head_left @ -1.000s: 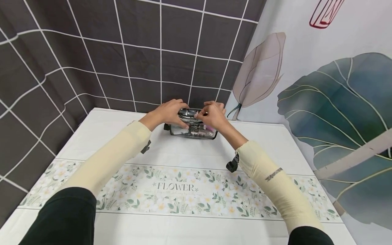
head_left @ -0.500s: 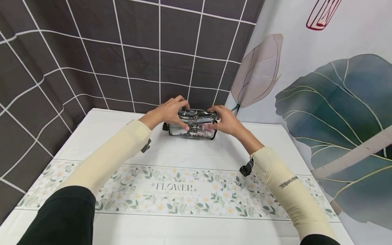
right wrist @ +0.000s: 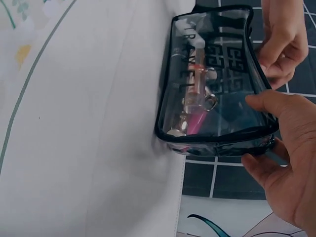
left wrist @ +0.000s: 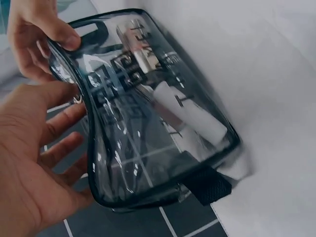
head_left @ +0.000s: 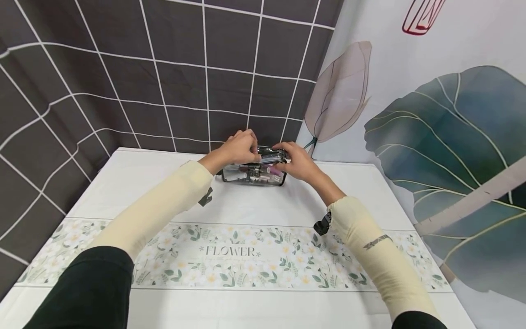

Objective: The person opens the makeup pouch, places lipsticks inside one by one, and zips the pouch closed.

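A clear toiletry pouch (head_left: 255,176) with black edging and printed lettering stands upright at the table's back edge. White tubes (left wrist: 190,112), a small bottle (right wrist: 196,79) and a pink item (right wrist: 196,121) show through its wall. My left hand (head_left: 242,147) is at the pouch's top edge, its fingertips pinching at a zipper pull (left wrist: 77,99) that is mostly covered. The right hand (head_left: 300,161) grips the upper right corner, thumb on the front and fingers behind. A black fabric tab (left wrist: 211,186) sticks out from the pouch's left end.
The white table (head_left: 164,301) carries a flower-printed band (head_left: 230,269) across its middle. Behind the pouch hangs a dark gridded curtain (head_left: 176,82). A leaf-printed cloth (head_left: 448,132) covers the wall to the right.
The right hand has gone from pinching at the pouch's top to gripping its right corner. My left hand has left its corner grip and shifted inward to the zipper line.
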`<state>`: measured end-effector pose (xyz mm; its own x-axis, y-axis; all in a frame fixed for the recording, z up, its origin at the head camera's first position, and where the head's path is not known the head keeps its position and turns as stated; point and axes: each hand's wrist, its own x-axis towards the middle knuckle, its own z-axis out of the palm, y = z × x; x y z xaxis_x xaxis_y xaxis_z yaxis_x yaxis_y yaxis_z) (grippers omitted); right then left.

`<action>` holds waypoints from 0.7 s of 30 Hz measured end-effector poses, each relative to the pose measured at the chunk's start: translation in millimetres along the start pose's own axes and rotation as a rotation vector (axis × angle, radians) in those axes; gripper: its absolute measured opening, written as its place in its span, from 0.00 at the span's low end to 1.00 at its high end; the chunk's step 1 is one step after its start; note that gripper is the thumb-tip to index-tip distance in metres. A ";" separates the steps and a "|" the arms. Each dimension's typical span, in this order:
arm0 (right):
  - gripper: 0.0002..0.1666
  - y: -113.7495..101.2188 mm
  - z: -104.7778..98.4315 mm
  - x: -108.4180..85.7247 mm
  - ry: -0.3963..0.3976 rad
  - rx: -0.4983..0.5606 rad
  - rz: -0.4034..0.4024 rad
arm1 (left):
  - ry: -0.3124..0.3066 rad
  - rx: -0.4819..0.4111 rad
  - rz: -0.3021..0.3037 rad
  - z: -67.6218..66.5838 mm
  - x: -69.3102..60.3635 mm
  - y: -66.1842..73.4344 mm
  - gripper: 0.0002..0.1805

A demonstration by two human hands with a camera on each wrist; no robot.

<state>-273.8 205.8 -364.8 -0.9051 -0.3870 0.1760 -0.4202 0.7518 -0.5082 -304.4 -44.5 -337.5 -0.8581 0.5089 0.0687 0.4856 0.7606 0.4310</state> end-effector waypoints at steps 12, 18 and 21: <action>0.30 -4.7 1.0 -1.2 0.001 -0.043 0.024 | -0.097 0.066 -0.055 -3.5 -2.8 10.5 0.09; 0.30 -5.1 1.5 -0.8 -0.001 -0.052 0.017 | -0.091 0.130 -0.046 -6.5 -5.4 12.4 0.10; 0.30 -5.4 1.4 -1.7 0.003 -0.051 0.018 | -0.102 0.137 -0.044 -9.2 -5.1 13.0 0.13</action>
<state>-269.8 201.7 -363.5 -0.9126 -0.3718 0.1700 -0.4068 0.7845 -0.4680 -295.2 -40.9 -324.0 -0.8609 0.5069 -0.0425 0.4722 0.8274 0.3040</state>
